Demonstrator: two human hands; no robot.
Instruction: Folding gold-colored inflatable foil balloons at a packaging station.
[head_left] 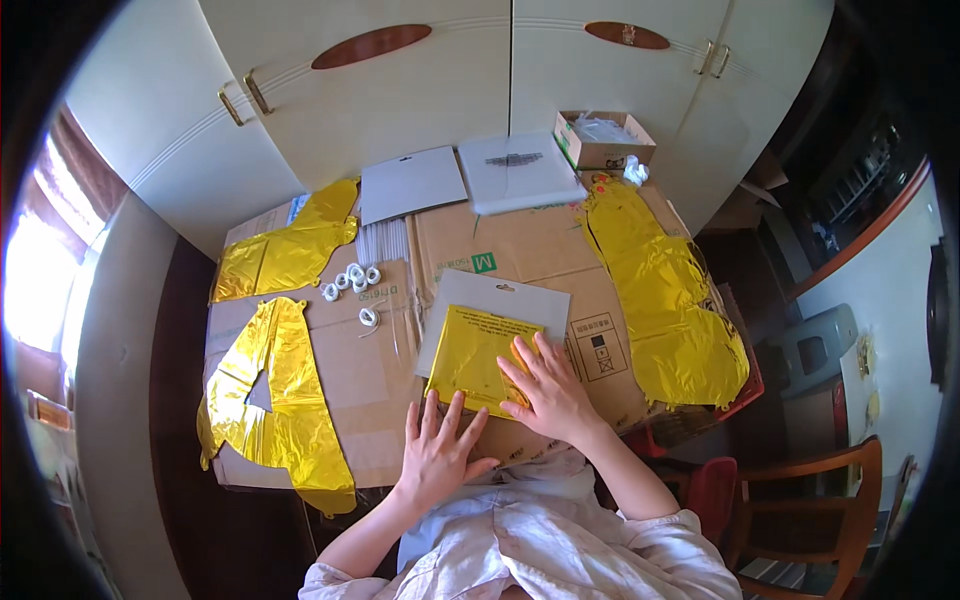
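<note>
Foil [480,355] on grey card [522,302] lies nearly square, sides slanting away rightward.

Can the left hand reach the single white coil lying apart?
Probably yes: the left hand lies open at the near edge of the yellow square, gripping nothing, and nothing upright seems to block the way over the cardboard to the coil.

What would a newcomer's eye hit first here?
Probably the shiny yellow foil shapes: one long one along the cardboard's right side, two on its left. Next, the flat yellow foil piece at front centre over a grey card, left hand at its lower edge, right hand on its right part.
</note>
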